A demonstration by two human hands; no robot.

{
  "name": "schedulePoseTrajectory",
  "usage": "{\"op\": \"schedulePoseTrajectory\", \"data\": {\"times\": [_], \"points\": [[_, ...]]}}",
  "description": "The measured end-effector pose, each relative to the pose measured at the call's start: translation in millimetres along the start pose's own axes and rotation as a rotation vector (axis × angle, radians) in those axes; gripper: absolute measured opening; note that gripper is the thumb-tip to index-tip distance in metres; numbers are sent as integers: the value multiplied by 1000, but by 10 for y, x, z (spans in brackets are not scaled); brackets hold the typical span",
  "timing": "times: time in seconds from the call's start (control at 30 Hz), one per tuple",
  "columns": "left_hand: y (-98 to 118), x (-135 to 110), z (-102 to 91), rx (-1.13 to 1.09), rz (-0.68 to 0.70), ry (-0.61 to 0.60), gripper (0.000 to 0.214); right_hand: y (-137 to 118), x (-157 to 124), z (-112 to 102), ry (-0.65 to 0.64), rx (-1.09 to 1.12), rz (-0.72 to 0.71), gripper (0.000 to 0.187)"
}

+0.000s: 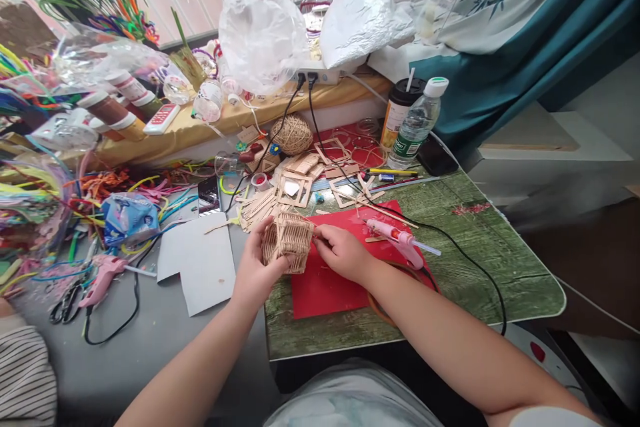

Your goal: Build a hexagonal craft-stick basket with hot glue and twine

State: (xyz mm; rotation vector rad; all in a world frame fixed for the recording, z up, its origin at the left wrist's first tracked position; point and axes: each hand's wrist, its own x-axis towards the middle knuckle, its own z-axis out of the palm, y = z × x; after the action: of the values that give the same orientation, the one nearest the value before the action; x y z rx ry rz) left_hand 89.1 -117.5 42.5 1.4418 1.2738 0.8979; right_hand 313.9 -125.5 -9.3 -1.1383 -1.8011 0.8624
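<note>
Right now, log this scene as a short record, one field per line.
left hand: holds the stick model
right hand: fingertips at the model's right side; grip unclear
surface: red sheet on the green table
right glue gun: partly over the red sheet
left glue gun: on the grey table
drinks: bottle in front of the cup
beyond the model: loose sticks, twine ball

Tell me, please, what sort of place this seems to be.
It looks like a craft workspace, perhaps at home or in a small studio. What suggests it is a pink glue gun, a pile of loose wooden sticks, and the small stick-built piece held in the left hand.
</note>
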Motion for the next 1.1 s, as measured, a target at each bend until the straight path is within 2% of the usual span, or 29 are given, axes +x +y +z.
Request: {"op": "schedulePoseTrajectory", "data": {"times": [0.1, 0.23, 0.33, 0.47, 0.63, 0.73, 0.93, 1.1], "points": [[-24, 69, -20, 7, -11, 41, 88, 16, -27, 26, -31, -82, -32, 17], [-16, 167, -79, 188, 38, 90, 83, 22, -54, 46, -80, -152, -100, 14], [14, 239, -128, 353, 52, 65, 80, 15, -65, 41, -110, -195, -141, 15], [86, 304, -159, 638, 144, 19, 79, 15, -69, 33, -137, -238, -181, 13], [219, 307, -144, 848, 140, -31, 76, 35, -70, 42, -147, -268, -185, 13], [255, 307, -144, 879, 135, -18, 78, 36, -74, 41, -152, -276, -172, 12], [192, 327, -202, 780, 90, -32, 80, 17, -75, 26, -186, -283, -172, 11], [200, 199, -189, 842, 135, 16, 82, -9, -63, 16, -204, -310, -176, 23]]}}
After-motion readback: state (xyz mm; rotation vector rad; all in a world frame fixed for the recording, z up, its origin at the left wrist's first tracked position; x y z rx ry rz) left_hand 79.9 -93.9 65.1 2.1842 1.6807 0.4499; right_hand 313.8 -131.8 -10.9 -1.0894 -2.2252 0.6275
